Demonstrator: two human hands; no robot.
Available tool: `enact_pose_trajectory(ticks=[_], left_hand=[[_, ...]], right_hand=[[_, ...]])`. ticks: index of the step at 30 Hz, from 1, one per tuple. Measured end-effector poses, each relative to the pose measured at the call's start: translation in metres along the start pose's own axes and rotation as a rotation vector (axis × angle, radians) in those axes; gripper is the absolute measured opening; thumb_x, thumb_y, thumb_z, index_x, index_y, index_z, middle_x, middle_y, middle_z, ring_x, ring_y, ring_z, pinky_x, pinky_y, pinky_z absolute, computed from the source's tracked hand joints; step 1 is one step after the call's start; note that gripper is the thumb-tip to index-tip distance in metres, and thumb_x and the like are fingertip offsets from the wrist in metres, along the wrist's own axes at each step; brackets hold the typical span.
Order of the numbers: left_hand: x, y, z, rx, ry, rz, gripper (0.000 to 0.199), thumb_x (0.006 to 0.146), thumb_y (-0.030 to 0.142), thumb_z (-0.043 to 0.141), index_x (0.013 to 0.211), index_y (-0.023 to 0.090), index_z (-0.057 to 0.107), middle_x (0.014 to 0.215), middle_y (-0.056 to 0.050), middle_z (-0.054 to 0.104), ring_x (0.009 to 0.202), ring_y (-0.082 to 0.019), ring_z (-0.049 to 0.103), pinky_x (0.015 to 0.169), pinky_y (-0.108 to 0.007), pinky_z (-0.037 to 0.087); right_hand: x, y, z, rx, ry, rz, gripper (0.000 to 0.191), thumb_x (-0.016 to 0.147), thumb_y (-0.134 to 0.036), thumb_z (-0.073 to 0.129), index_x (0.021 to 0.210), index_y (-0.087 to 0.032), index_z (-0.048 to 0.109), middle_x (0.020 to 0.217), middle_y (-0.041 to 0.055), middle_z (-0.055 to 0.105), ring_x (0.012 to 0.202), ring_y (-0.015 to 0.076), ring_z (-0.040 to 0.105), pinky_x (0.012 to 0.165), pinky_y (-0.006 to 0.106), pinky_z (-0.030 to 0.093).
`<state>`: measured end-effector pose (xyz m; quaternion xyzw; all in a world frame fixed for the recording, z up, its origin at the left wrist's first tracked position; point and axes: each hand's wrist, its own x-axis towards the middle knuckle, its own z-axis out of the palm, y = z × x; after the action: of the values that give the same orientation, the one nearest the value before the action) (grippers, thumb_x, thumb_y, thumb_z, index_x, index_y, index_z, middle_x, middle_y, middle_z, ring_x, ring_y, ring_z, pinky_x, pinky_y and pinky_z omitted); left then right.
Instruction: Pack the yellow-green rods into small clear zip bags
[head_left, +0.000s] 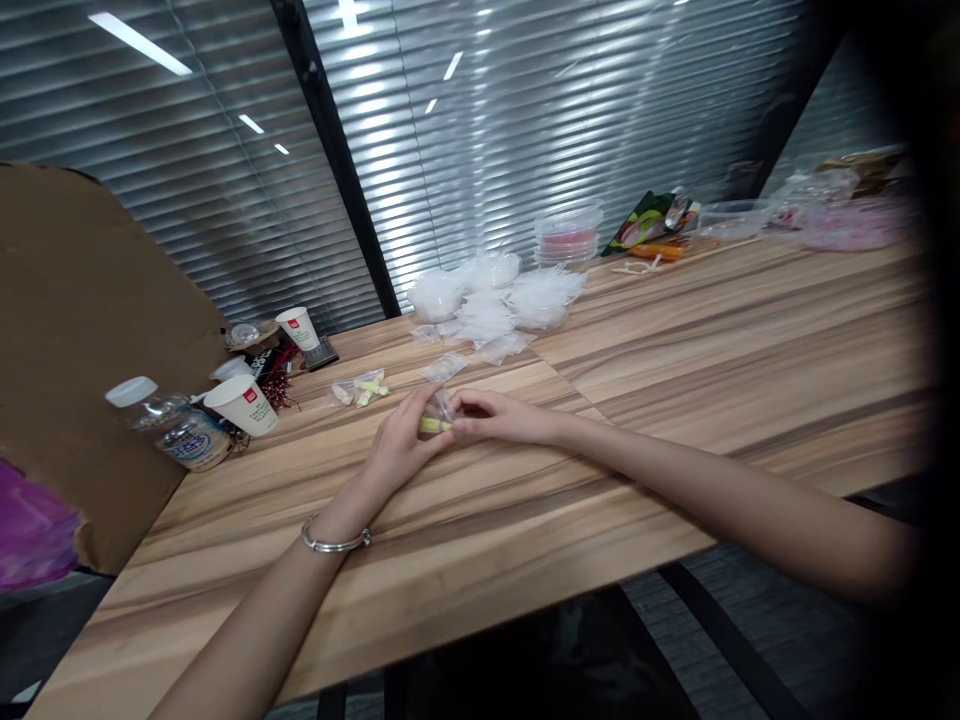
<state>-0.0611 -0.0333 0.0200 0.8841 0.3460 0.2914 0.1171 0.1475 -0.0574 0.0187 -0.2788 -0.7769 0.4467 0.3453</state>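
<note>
My left hand (401, 435) and my right hand (484, 413) meet over the middle of the wooden table. Between them is a small clear plastic bag (439, 406) with something yellow (433, 425) at its lower part; its exact kind is hidden by the fingers. My left fingers close round the bag's left side, and my right thumb and fingers pinch its right side. Just beyond my left hand lie small clear bags with yellow pieces (372, 387). Another flat clear bag (445, 367) lies right behind my hands.
Piles of clear bags (487, 310) and stacked plastic tubs (568, 235) stand by the blinds. Paper cups (244, 404) and a plastic bottle (184, 432) are at the left, beside a cardboard sheet (97, 330). Packets and an orange item (655, 252) lie at the back right.
</note>
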Motion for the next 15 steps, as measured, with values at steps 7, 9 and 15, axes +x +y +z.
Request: enact_pose_trajectory(ticks=[7,9,15], left_hand=[[0.004,0.003,-0.001,-0.153,0.044,-0.088,0.067,0.070,0.048,0.068,0.128,0.024,0.045,0.123,-0.007,0.056,0.109,-0.019,0.055,0.095,-0.032,0.045],[0.006,0.002,-0.001,-0.307,0.088,-0.193,0.061,0.074,0.047,0.064,0.127,0.024,0.045,0.120,-0.008,0.057,0.102,-0.017,0.058,0.088,-0.029,0.049],[0.011,-0.014,0.004,-0.626,0.145,-0.395,0.046,0.078,0.051,0.056,0.110,0.018,0.058,0.101,-0.007,0.063,0.076,-0.011,0.060,0.065,-0.022,0.051]], right_hand=[[0.005,0.023,0.001,0.014,0.214,0.013,0.034,0.082,-0.045,0.057,0.091,-0.013,0.057,0.086,0.0033,0.057,0.079,0.0115,0.050,0.072,0.023,0.041],[0.007,0.030,-0.004,0.072,0.302,-0.003,0.033,0.082,-0.044,0.057,0.092,-0.012,0.058,0.088,0.0044,0.058,0.082,0.0124,0.052,0.075,0.024,0.041],[0.010,0.042,-0.015,0.089,0.483,-0.019,0.032,0.080,-0.042,0.059,0.091,-0.012,0.060,0.088,0.0051,0.060,0.079,0.0123,0.053,0.074,0.025,0.042]])
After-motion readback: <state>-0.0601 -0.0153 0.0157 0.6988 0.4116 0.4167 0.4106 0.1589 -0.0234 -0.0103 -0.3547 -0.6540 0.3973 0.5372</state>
